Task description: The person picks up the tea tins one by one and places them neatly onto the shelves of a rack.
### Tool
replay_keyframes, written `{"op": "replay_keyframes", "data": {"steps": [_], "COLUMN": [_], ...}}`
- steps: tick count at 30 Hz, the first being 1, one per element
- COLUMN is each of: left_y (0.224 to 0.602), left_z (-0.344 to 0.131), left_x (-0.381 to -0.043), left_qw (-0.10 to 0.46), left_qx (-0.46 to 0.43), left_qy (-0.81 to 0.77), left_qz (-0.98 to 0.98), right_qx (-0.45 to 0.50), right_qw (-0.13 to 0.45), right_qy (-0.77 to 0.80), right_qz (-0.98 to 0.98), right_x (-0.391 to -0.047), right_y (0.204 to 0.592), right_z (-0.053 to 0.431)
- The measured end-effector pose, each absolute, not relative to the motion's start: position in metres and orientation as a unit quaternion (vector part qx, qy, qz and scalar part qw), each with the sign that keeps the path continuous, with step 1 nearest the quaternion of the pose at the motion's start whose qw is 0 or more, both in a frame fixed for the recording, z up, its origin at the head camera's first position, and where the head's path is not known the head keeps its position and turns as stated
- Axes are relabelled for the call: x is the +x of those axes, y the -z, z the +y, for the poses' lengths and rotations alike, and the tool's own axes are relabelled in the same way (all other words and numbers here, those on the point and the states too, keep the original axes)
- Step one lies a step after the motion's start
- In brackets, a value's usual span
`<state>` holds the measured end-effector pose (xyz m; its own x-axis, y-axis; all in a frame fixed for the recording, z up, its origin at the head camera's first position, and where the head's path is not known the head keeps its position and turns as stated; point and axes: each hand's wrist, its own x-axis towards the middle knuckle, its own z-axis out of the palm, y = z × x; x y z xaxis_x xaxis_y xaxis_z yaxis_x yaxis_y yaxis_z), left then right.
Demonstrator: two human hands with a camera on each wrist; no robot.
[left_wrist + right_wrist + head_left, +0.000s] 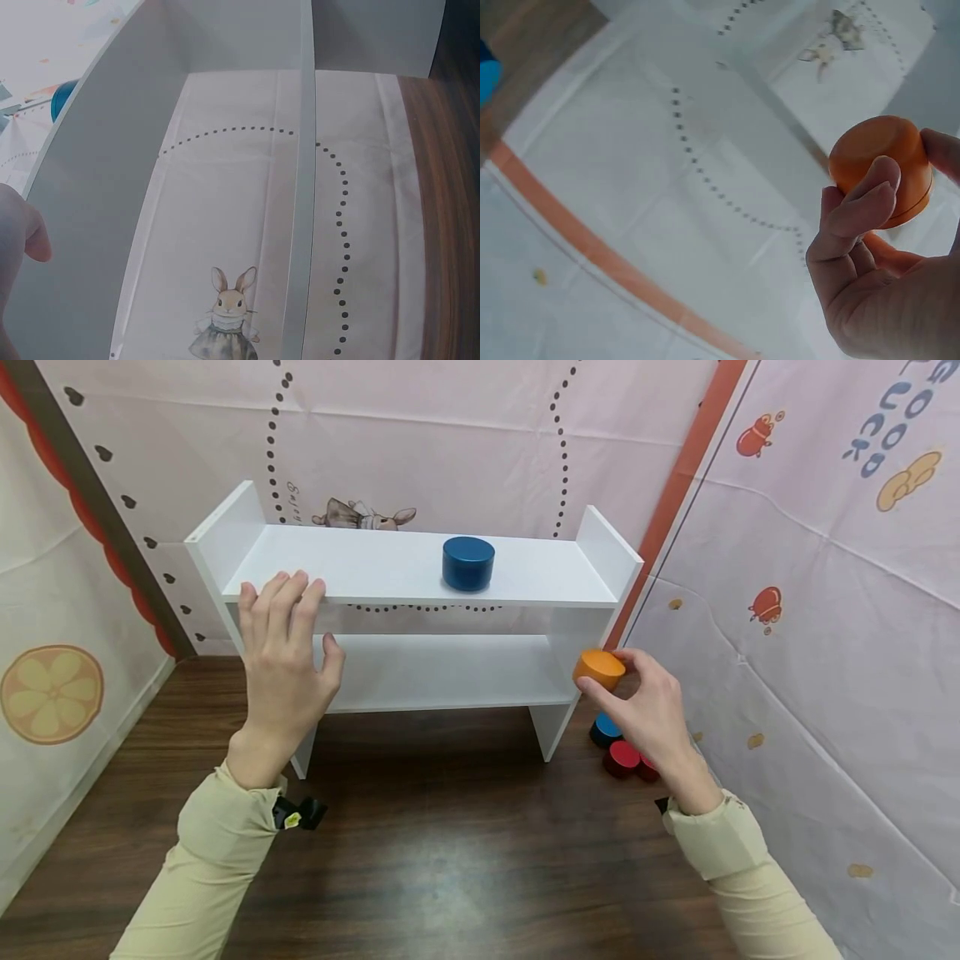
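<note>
My right hand pinches a short round orange tin between thumb and fingers, beside the right end of a white two-tier shelf. In the right wrist view the orange tin shows its curved side, with fingers wrapped about it. On the top board stands a blue tin, right of the middle. My left hand is at the left front edge of the top board, fingers extended and thumb apart, holding nothing. Only part of the left hand appears in the left wrist view.
On the dark wooden floor, right of the shelf, another blue tin and red tins sit close together, partly behind the right hand. Printed cloth walls rise behind and on both sides.
</note>
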<state>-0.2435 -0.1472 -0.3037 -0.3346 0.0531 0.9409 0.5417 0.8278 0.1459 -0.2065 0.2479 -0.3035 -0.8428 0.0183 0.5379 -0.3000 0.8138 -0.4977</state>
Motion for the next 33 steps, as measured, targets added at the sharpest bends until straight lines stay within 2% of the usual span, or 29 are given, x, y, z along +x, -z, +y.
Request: {"op": "replay_keyframes", "data": {"steps": [14,23,33], "left_y": [0.304,0.304,0.304], "left_z": [-0.148,-0.148,-0.148], "left_x": [-0.245,-0.244,-0.245], "left_qw": [0.545,0.545,0.542], "left_qx": [-0.191,-0.187,-0.188], "left_qy": [0.224,0.224,0.222], "left_qz": [-0.785,-0.786,-0.788], "right_qx": [0.136,0.152,0.151], "right_qw": [0.278,0.284,0.273], "right_qy": [-0.307,-0.319,-0.316], "right_qz": [-0.900,-0.891,-0.896], "right_x": [-0.211,-0.225,-0.247], "right_y": [0.245,0.208,0.194], "right_z": [0.210,0.184,0.166]}}
